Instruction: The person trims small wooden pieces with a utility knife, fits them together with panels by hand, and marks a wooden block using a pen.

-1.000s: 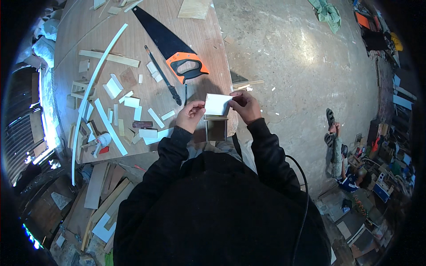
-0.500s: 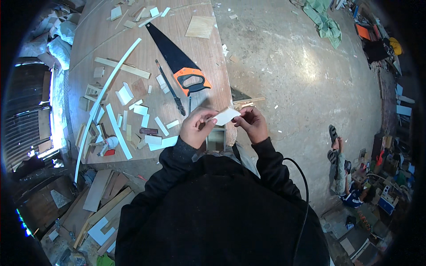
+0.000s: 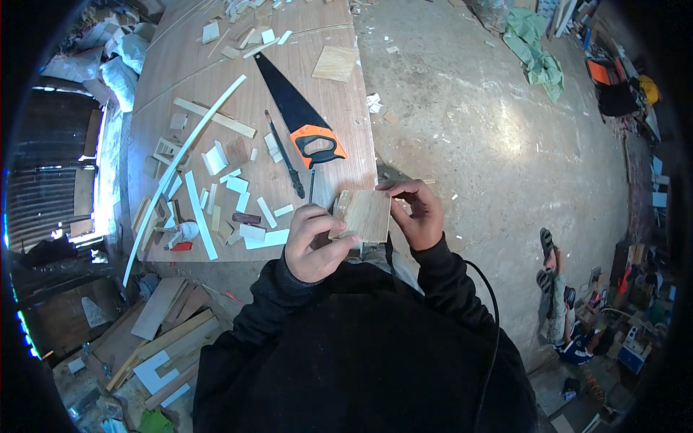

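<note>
Close to my body, at the table's near right corner, I hold a small square piece of light wood [image 3: 368, 216] with its grained face turned up. My left hand [image 3: 315, 243] pinches its left and lower edges between thumb and fingers. At the upper right edge, my right hand [image 3: 417, 213] grips the same piece with thumb and fingers. Beyond the hands lies a handsaw [image 3: 302, 108] with a black blade and an orange and black handle. A long dark rod-like tool [image 3: 286, 156] is left of the saw, and a thin dark stick [image 3: 312, 186] lies just past my left hand.
Many wood and white offcuts [image 3: 237, 185] are strewn over the wooden table [image 3: 289, 36]. A long curved white strip [image 3: 180, 155] crosses its left side and overhangs the near edge. Boards [image 3: 159, 310] are piled at lower left. A person [image 3: 567, 325] is on the floor at right.
The piece in my hands has turned from a white, tilted face to a wood-grained face and come nearer my body. My left hand has lowered with it. The whole view has shifted slightly.
</note>
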### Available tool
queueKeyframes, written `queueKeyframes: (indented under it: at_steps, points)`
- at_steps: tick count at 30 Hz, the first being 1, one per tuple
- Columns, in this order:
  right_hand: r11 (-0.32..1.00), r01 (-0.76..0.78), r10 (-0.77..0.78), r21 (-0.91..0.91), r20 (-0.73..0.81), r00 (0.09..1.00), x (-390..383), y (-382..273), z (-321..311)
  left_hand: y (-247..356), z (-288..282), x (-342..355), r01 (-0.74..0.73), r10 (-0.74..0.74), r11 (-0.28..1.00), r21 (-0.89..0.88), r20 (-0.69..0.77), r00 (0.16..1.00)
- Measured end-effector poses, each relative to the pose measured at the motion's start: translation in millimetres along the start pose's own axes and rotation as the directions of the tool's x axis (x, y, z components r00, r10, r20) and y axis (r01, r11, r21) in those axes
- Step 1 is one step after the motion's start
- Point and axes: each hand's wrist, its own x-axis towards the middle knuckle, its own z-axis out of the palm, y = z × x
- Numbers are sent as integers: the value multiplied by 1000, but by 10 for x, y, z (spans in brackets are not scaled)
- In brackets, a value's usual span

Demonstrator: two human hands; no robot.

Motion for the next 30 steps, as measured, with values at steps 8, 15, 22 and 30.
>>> queueKeyframes:
  at_steps: [8, 15, 22, 30]
  points:
    - [958, -28, 119, -285, 305, 945, -39, -230, 131, 80, -9, -245, 693, -729, 611, -383, 70, 681]
    - [982, -23, 81, -187, 308, 948, -205, -451, 490, 211, -225, -415, 679, -721, 544, -492, 140, 679]
    - [938, 94, 65, -335, 434, 899, -512, -595, 937, 429, -660, -817, 643, -680, 581, -499, 137, 720]
    - [845, 389, -145, -368, 543, 828, -1201, -618, 1895, 817, -1510, -1676, 428, -420, 903, 30, -140, 897]
